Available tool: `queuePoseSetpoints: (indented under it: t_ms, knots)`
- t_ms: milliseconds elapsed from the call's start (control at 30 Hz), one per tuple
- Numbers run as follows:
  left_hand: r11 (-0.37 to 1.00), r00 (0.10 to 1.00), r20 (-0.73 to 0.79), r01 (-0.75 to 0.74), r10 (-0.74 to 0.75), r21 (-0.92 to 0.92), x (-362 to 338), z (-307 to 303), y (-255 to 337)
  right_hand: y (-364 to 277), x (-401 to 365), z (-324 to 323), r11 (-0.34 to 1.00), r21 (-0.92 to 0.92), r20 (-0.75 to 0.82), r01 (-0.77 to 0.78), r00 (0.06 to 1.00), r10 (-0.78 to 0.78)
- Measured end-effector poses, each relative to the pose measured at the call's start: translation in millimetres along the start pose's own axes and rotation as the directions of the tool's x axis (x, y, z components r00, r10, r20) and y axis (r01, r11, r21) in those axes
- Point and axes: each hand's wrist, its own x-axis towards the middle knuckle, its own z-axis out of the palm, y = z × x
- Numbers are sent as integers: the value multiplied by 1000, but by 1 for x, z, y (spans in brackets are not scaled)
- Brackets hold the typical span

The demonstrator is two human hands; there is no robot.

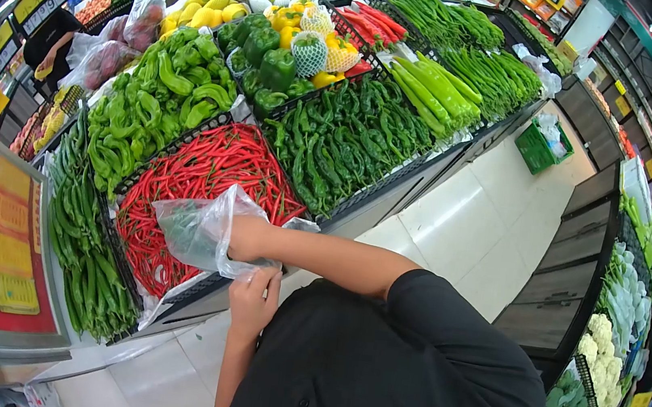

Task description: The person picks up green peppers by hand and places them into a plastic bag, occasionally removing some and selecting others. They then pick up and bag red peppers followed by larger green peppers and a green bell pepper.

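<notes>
A clear plastic bag (196,230) hangs over the front part of a crate of thin red chillies (184,162), with something green showing dimly through it. My right hand (250,238) reaches into the bag's mouth, and its fingers are hidden by the plastic. Just below, my left hand (253,296) pinches the bag's rim. Dark green wrinkled peppers (350,137) lie in the crate to the right, and light green peppers (151,101) are heaped behind the red chillies.
Long green peppers (78,230) lie at the left of the stand, near a red poster (2,221). Bell peppers (277,69) sit further back. A green basket (543,145) stands on the floor. Another person's arm (52,60) shows at the far left. Shelves with cauliflower (604,360) line the right.
</notes>
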Motion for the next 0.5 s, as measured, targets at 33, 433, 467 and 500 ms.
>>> queuePoseSetpoints:
  t_ms: [33,433,467,500]
  knots:
    - [1000,1000,1,-3,3,-11,1,0,0,2,2,0,1000,9,-3,13,1000,-13]
    - [995,998,0,58,-58,-80,1,-6,3,-26,-39,-61,980,12,-235,198,953,-190]
    - [995,998,-10,59,-60,-84,0,-7,2,-28,-42,-68,978,52,-233,203,955,-186]
    - [994,998,-19,60,-62,-88,0,-7,2,-26,-42,-67,981,64,-222,185,961,-166]
